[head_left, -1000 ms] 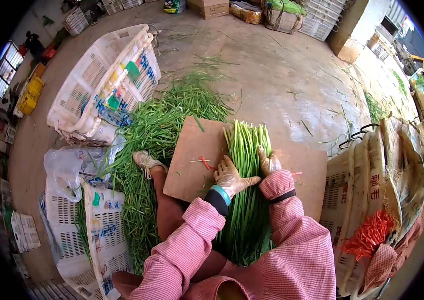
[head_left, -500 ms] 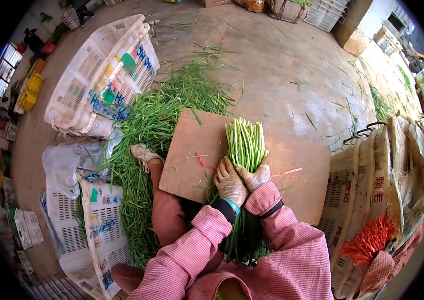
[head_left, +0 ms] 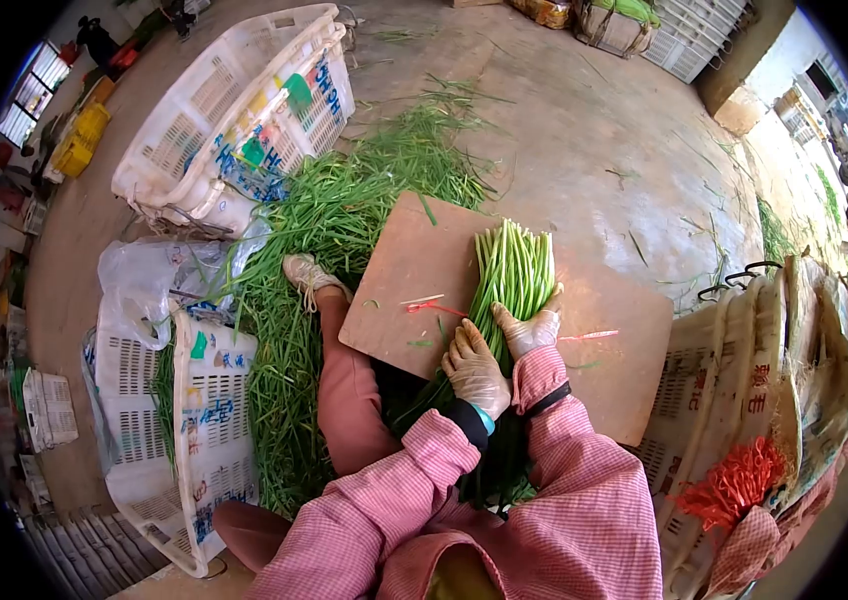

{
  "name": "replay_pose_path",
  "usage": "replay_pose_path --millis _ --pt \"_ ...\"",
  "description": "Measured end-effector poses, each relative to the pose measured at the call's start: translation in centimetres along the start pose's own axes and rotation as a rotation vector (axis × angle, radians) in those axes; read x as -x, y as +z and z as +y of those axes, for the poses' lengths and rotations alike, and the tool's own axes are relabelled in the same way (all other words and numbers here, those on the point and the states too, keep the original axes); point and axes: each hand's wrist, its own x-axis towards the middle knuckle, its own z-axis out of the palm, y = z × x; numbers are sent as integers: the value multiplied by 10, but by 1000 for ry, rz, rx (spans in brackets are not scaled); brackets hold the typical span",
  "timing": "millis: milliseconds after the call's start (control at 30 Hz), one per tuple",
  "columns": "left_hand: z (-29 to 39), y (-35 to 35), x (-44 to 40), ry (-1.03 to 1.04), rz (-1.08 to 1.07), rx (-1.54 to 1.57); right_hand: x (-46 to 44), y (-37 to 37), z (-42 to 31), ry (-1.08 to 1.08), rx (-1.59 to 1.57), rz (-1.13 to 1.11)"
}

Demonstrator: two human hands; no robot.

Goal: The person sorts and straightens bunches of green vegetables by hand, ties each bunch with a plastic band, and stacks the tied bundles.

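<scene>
A thick bunch of chives point(head_left: 516, 268) lies across a brown board point(head_left: 414, 245), its pale cut ends pointing away from me. My right hand point(head_left: 532, 327), in a clear glove, is closed around the right side of the stalks. Lower down, my gloved left hand point(head_left: 477, 375) presses on the bunch's left side with its fingers bent over the stalks. Dark green leaves hang towards my lap below both wrists. A red tie point(head_left: 434, 307) lies on the board left of the bunch; a red strip point(head_left: 589, 335) also shows to the right. The part beneath the stalks is hidden.
Loose chives point(head_left: 289, 400) are heaped left of the board, around my shoe point(head_left: 311, 272). White plastic crates point(head_left: 219, 420) stand at left, with another stack point(head_left: 244, 110) behind. At right, a tall crate point(head_left: 699, 385) carries a bundle of red ties point(head_left: 734, 485).
My left hand has slid down the bunch, away from my right hand, which stays around the stalks. The red tie's left end lies differently. The whole view has shifted slightly.
</scene>
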Motion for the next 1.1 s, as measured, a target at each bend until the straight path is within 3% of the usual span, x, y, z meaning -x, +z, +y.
replay_pose_path --millis 67,133,233,267,300,333,400,467,533,667,767,933,1000,1067,1100 --pt "-10 -24 -12 -86 -251 483 0 -5 -7 63 98 -23" --pt "-38 4 -28 -246 -297 1231 -7 -13 4 -62 70 -99" --pt "-41 6 -37 -375 -75 1411 3 -65 -14 -46 -168 24" --pt "-42 3 -42 -426 -56 1544 7 -87 -23 95 -305 125" --pt "-47 9 -49 -388 32 1295 -10 -102 20 -53 -365 208" --pt "-57 22 -58 -341 122 1044 -12 -123 31 46 -292 190" --pt "-66 18 -68 -393 40 871 -22 -146 49 454 -21 101" --pt "-74 18 -79 -266 118 690 -28 -139 53 575 45 3" --pt "-81 8 -92 -232 -16 514 -34 -129 48 523 179 -12" --pt "-50 -20 -90 -353 -16 222 -52 -111 51 493 297 35" --pt "-50 -6 -93 -317 73 211 -59 -108 56 481 235 44" --pt "-65 17 -103 -244 148 368 -55 -117 65 400 -135 30" --pt "-71 27 -106 -233 110 405 -52 -116 51 377 -467 -3" --pt "-64 19 -97 -112 333 384 -44 -113 27 347 -532 -52" --pt "-58 13 -95 -114 334 384 -40 -110 14 313 -537 -125"
